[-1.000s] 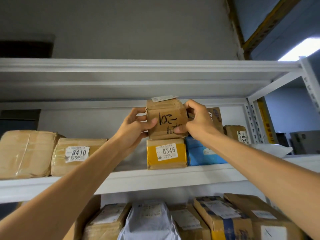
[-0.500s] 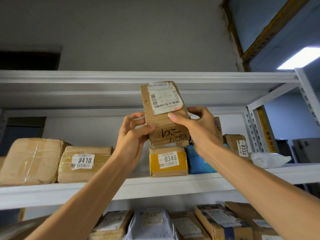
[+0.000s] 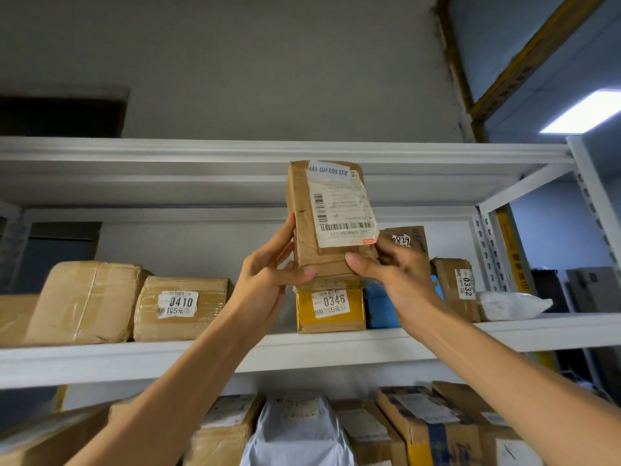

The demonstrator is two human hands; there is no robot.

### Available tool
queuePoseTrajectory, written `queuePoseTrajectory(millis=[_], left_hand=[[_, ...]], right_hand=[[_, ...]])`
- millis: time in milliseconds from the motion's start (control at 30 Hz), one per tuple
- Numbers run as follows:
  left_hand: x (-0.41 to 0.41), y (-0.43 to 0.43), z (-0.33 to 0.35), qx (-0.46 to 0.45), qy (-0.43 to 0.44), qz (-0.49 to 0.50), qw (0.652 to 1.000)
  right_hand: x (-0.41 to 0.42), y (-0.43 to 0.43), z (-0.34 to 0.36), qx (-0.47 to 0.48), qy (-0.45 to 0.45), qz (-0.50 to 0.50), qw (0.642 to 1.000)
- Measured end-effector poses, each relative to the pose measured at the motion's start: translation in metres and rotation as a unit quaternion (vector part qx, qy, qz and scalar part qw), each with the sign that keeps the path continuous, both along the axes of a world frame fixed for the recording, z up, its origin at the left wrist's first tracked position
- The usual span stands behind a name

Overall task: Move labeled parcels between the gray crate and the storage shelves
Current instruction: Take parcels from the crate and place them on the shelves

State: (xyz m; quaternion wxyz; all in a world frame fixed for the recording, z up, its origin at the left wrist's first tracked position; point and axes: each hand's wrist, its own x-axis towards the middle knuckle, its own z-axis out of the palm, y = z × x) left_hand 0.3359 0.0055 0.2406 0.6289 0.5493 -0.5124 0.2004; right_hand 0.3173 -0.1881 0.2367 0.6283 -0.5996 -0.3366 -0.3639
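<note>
The room shows a plain grey wall (image 3: 268, 62) and one lit ceiling panel (image 3: 584, 111) at upper right. Against the wall stands a white metal rack (image 3: 586, 196). Its middle shelf (image 3: 336, 351) carries a row of parcels. From the left end these are an unlabelled brown box (image 3: 84, 301), the 0410 box (image 3: 181, 307), the yellow 0346 box (image 3: 331, 307), a blue box (image 3: 379, 307), the 0332 box (image 3: 457, 287) and a white bag (image 3: 510, 304) near the right upright. More parcels crowd the shelf below. The crate is not in view. The parcel (image 3: 302, 210) is held upright in the air above the 0346 box, in front of the shelf's middle. Its barcode label faces the camera with the print inverted. Whether its base touches the 0346 box cannot be told. The left hand (image 3: 265, 280) grips the lower left side, thumb on the front face. The right hand (image 3: 400, 277) grips the lower right corner, thumb across the front and fingers curled behind. Judgement: the step in hand is a label check at the shelf, and the direction of transfer is not determinable. The next move calls for a firm two-handed hold, clearance under the upper board, and care not to knock the 0346 box.
</note>
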Motion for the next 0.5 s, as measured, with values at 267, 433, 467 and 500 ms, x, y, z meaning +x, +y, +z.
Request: queuePoseTrajectory(millis=[267, 433, 467, 500], left_hand=[[-0.008, -0.005, -0.002, 0.033, -0.028, 0.026, 0.999], [-0.015, -0.014, -0.014, 0.030, -0.023, -0.010, 0.999], [-0.016, -0.018, -0.018, 0.030, -0.020, -0.022, 0.999], [-0.017, -0.023, -0.023, 0.034, -0.015, -0.037, 0.999]], right_hand=[[-0.015, -0.009, -0.004, -0.031, -0.020, -0.043, 0.998], [-0.039, -0.019, -0.012, -0.076, -0.030, -0.110, 0.991], [-0.046, -0.022, -0.016, -0.083, -0.032, -0.130, 0.988], [-0.053, -0.026, -0.021, -0.089, -0.031, -0.148, 0.984]])
